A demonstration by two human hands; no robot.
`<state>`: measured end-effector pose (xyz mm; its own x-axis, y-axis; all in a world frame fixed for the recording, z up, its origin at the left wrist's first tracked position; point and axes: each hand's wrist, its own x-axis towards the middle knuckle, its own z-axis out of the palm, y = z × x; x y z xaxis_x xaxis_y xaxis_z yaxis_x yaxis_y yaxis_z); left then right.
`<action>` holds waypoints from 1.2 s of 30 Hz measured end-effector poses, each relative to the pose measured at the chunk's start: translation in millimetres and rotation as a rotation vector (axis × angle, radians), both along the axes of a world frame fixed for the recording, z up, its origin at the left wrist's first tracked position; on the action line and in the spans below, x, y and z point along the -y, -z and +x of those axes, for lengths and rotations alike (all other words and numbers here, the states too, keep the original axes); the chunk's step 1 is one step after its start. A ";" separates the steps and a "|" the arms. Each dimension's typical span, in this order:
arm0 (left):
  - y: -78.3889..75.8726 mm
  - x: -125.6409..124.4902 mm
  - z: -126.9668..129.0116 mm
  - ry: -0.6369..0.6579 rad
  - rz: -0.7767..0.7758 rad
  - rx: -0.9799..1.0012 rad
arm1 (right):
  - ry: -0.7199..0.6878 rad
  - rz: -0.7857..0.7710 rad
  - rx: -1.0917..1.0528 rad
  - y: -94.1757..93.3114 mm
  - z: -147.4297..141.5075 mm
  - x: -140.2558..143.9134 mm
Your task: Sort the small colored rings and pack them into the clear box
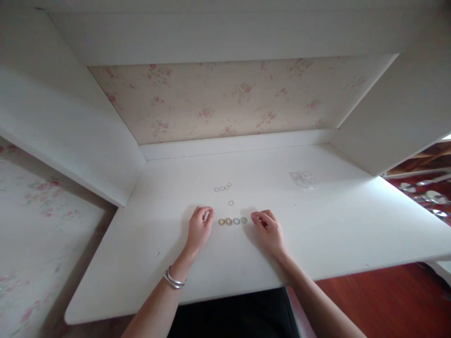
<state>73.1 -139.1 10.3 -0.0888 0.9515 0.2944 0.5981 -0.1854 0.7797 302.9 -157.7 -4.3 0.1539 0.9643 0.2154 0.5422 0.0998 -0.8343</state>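
Observation:
My left hand (200, 227) rests on the white desk (225, 260), loosely curled, with thumb and index finger close together and nothing visible in them. Silver bangles (173, 279) circle that wrist. Across from it, my right hand (269, 230) lies with its fingers bent inward and no object showing in it. Between the hands runs a short row of thicker rings: a yellow ring (221, 221) nearest the left hand, a brownish ring (229, 221), a bluish ring (236, 221) and a greenish ring (244, 219) beside my right fingertips. Behind them lies a single thin ring (231, 203).
Farther back is a cluster of several thin rings (221, 188). A clear plastic bag (303, 180) lies at the back right. Side panels (384, 103) and an overhead shelf (239, 37) frame the desk. A small dark mark (158, 254) shows at the left.

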 end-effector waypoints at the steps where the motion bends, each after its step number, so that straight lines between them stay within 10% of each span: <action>1: 1.1 -0.4 -1.1 -0.003 -0.013 0.014 | -0.003 -0.008 -0.002 -1.4 0.0 -2.6; 18: 5.0 -2.8 -6.6 -0.034 -0.061 0.096 | -0.285 -0.075 0.573 -17.2 -38.0 -107.5; 36: 6.6 -4.3 -8.1 -0.003 -0.058 0.075 | -0.384 -0.092 0.686 -18.2 -32.8 -111.8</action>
